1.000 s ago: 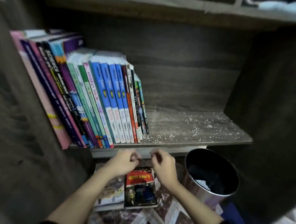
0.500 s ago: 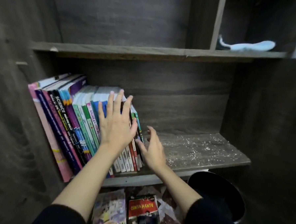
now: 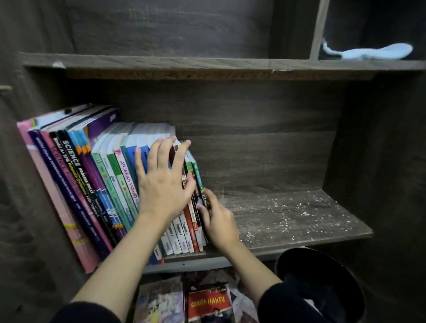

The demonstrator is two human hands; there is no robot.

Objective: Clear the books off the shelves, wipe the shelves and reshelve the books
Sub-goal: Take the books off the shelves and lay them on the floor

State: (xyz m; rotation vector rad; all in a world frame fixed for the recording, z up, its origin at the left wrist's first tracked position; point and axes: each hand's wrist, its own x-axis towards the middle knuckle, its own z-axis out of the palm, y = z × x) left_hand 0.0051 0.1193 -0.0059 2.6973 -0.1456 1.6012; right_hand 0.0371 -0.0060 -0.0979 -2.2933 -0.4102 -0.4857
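Note:
A row of leaning books (image 3: 87, 179) fills the left half of the middle shelf (image 3: 290, 214). My left hand (image 3: 163, 191) lies flat on the spines at the row's right end, with spread fingers reaching up to the books' top edges. Just below and to the right, my right hand (image 3: 219, 218) curls its fingers round the side of the rightmost thin books (image 3: 194, 219). The bare right half of the shelf board is strewn with white specks. A pale blue cloth (image 3: 368, 51) lies in the upper right compartment.
A black round bin (image 3: 323, 290) stands on the floor below the shelf's right end. Two books lie flat on the floor: a red "Cerita Hantu" (image 3: 209, 307) and a colourful one (image 3: 160, 306). The upper shelf (image 3: 187, 65) holds nothing on its left part.
Both hands rose from the floor books to the shelf. The left hand slid right along the spines, and the right hand closed onto the rightmost books.

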